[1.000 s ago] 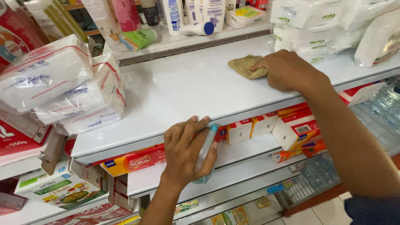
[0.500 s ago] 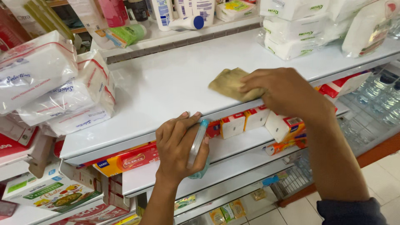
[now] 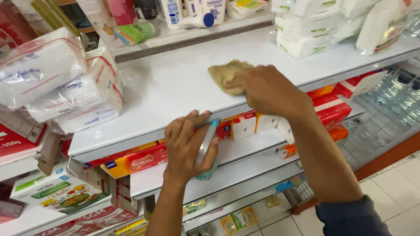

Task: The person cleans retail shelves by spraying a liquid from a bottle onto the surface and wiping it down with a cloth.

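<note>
Pressing my right hand (image 3: 267, 89) flat on a tan cloth (image 3: 227, 74) on the white shelf (image 3: 175, 83), left hand (image 3: 188, 146) gripping a clear bottle (image 3: 205, 142) at the shelf's front edge, white tissue packs (image 3: 57, 83) stacked left, more packs (image 3: 306, 30) crowding the right.

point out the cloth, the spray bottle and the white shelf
cloth (image 3: 225, 72), head view, bare tan part left of the right hand
spray bottle (image 3: 205, 144), head view, clear body in the left hand
white shelf (image 3: 170, 87), head view, bare top

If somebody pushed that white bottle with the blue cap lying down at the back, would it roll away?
Probably a little. The white bottle lies on its side and looks round, so a push across it could roll it. The bottles standing close behind would likely stop it. It looks like plastic, so probably not fragile.
</note>
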